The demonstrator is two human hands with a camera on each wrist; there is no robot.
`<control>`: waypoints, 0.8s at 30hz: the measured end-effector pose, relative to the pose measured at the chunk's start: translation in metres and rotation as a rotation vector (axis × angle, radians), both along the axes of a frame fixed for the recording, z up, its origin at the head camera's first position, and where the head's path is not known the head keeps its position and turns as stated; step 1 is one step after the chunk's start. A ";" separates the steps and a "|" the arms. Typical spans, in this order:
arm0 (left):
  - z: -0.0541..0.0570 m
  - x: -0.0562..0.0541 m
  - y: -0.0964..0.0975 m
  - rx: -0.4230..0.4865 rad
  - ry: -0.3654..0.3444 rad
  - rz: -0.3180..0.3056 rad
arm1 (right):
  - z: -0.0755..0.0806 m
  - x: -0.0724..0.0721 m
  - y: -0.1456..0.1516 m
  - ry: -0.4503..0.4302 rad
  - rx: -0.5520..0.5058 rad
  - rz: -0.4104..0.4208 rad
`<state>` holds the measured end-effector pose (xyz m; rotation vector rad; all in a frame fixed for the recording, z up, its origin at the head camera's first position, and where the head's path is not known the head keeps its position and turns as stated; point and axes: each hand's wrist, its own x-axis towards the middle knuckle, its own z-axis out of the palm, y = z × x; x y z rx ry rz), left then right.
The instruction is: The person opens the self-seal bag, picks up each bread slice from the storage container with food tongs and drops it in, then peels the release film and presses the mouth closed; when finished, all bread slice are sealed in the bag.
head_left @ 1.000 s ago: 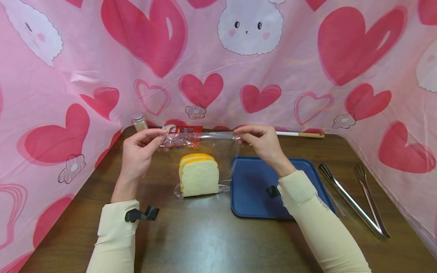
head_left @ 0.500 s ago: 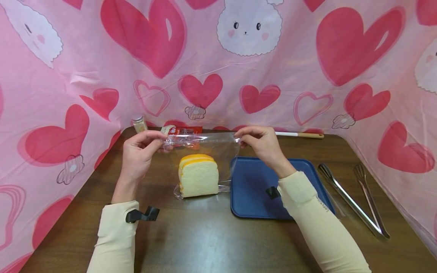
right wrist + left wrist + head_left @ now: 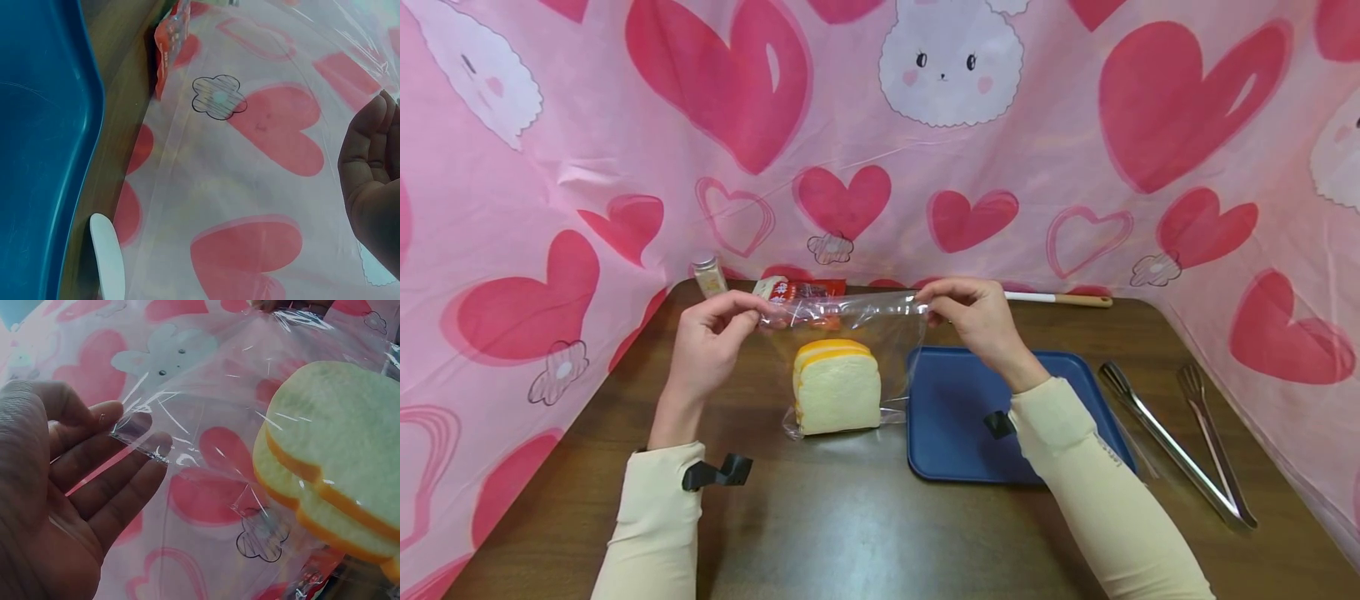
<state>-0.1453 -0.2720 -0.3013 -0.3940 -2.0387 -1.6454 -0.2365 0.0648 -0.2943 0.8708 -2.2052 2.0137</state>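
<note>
Two slices of bread (image 3: pixel 838 393) with orange crusts stand upright inside a clear plastic bag (image 3: pixel 897 358) on the table. My left hand (image 3: pixel 703 348) pinches the bag's upper left corner, thumb against forefinger. In the left wrist view, the other fingers of the left hand (image 3: pixel 69 487) spread behind the film, with the bread (image 3: pixel 344 437) to their right. The bag's upper right corner is pinched by my right hand (image 3: pixel 977 323). Between both hands the top edge is stretched fairly level above the bread. The right wrist view catches the right hand (image 3: pixel 378 165) only partly, at its edge.
A blue tray (image 3: pixel 943 454) lies right of the bag, under my right forearm. Metal tongs (image 3: pixel 1180 450) lie spread farther right. Along the back are a small jar (image 3: pixel 709 277), a red packet (image 3: pixel 820 292) and a white tool with a wooden handle (image 3: pixel 1082 300).
My left hand has shifted slightly to the right and its corner of the bag sits a little lower. The right hand and the bread stay about where they were.
</note>
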 end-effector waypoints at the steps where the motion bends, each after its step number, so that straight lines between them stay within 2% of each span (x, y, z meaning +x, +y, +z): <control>1: 0.000 0.000 0.001 -0.009 -0.001 0.020 | 0.000 0.000 0.000 -0.001 0.000 -0.002; 7: 0.002 -0.001 0.005 0.010 -0.015 0.095 | 0.001 0.001 0.001 0.002 0.019 -0.006; 10: 0.003 -0.001 0.006 0.076 -0.004 0.078 | 0.002 0.001 0.001 0.006 0.024 -0.010; 13: 0.003 -0.002 0.004 0.116 0.004 0.034 | 0.002 0.001 0.000 0.008 0.019 -0.015; 19: 0.003 -0.003 0.002 0.062 -0.006 -0.011 | 0.003 -0.001 0.002 0.018 0.052 -0.012; 24: 0.004 -0.001 0.003 0.071 -0.046 -0.028 | 0.014 -0.004 0.006 0.051 0.102 -0.023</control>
